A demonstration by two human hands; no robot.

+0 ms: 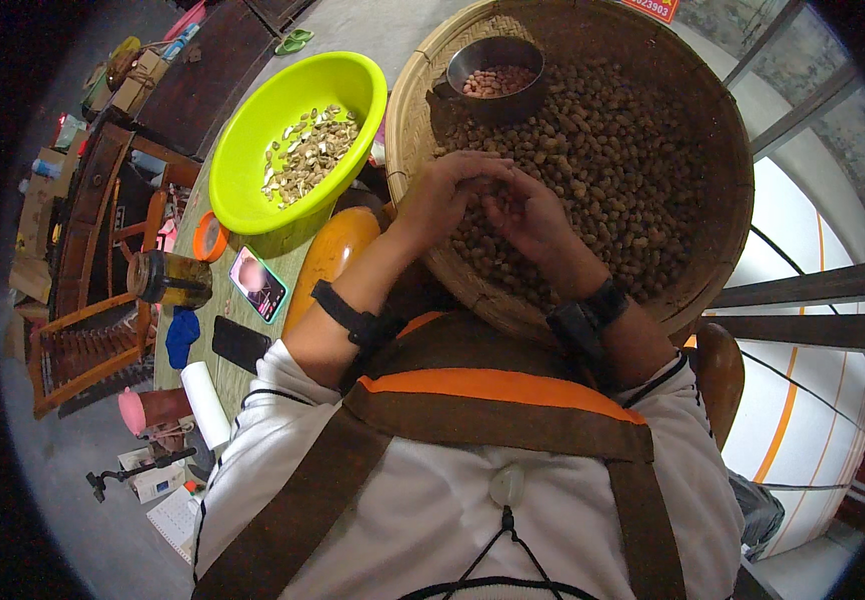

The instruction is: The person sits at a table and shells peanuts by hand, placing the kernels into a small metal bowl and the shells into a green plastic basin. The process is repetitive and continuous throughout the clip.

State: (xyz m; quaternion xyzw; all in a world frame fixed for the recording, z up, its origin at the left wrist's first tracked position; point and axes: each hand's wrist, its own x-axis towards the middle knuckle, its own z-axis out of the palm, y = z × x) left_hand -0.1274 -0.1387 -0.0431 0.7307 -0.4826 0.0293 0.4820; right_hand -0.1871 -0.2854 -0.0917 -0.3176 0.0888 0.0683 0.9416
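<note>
My left hand [456, 182] and my right hand [534, 214] meet over the near side of a round woven bamboo basket [732, 187]. Unshelled peanuts [612, 150] cover much of its floor. The fingers of both hands are bent towards each other, and the left ones partly overlap the right. Something small and reddish brown shows in the hollow between them, too shaded to name; fingers hide the rest. Beyond my hands, at the basket's far left, a metal bowl [534, 97] holds shelled pink peanut kernels [498, 81].
Left of the basket, a lime-green plastic basin [241, 176] contains empty shells [312, 154]. A lit phone [258, 283], a dark phone [241, 343], a lidded jar [177, 279] and a white paper roll [205, 405] lie on the table [249, 240]. Wooden chair arms [339, 244] flank me.
</note>
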